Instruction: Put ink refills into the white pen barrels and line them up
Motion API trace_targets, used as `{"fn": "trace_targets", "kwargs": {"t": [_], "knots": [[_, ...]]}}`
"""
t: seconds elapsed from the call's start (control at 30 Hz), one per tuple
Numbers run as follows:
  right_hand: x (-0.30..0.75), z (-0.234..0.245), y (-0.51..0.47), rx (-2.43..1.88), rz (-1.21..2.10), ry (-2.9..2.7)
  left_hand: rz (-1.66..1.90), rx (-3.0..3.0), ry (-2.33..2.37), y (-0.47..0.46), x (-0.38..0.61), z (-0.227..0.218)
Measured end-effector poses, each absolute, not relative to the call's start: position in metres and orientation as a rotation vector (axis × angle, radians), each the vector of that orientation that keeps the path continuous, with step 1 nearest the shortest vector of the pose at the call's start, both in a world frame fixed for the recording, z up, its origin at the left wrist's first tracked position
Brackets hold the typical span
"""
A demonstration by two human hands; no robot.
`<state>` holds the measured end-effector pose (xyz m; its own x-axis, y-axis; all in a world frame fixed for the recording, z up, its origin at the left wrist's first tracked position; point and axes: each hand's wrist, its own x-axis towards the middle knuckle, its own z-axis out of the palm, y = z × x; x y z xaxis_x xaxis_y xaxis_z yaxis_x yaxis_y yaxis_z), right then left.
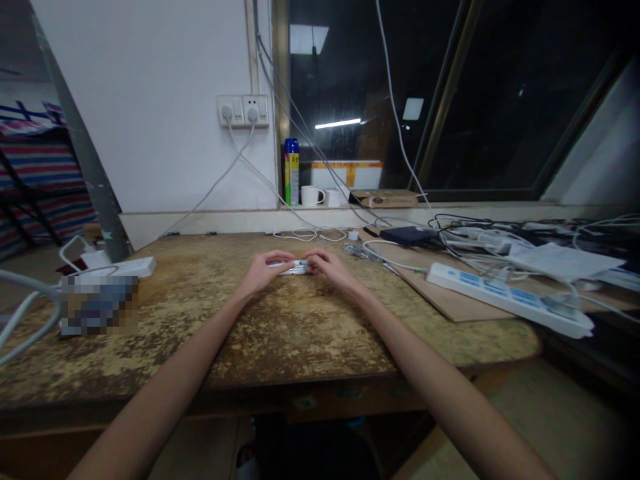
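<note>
Both my arms reach forward over a worn wooden table (280,333). My left hand (264,269) and my right hand (326,264) meet at the table's middle, fingers curled round the two ends of a small flat white object (295,268) that lies on the tabletop. What the object is I cannot make out; my fingers cover most of it.
A white power strip (505,297) lies on a board at the right among tangled cables. Another white strip (125,268) sits at the left beside a blurred patch. On the window sill stand a spray can (291,171), a white mug (311,195) and a flat box (387,198). A wall socket (243,111) holds two plugs.
</note>
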<state>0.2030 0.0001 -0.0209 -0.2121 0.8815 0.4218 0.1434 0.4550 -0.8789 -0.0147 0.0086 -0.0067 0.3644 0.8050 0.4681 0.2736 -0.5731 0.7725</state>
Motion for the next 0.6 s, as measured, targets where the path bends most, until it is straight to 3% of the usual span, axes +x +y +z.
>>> {"fn": "trace_targets", "kwargs": {"t": [0.6], "knots": [[0.203,-0.011,-0.011,-0.919,0.906,-1.695,1.165,1.981,0.898,0.007,-0.012,-0.007]]}}
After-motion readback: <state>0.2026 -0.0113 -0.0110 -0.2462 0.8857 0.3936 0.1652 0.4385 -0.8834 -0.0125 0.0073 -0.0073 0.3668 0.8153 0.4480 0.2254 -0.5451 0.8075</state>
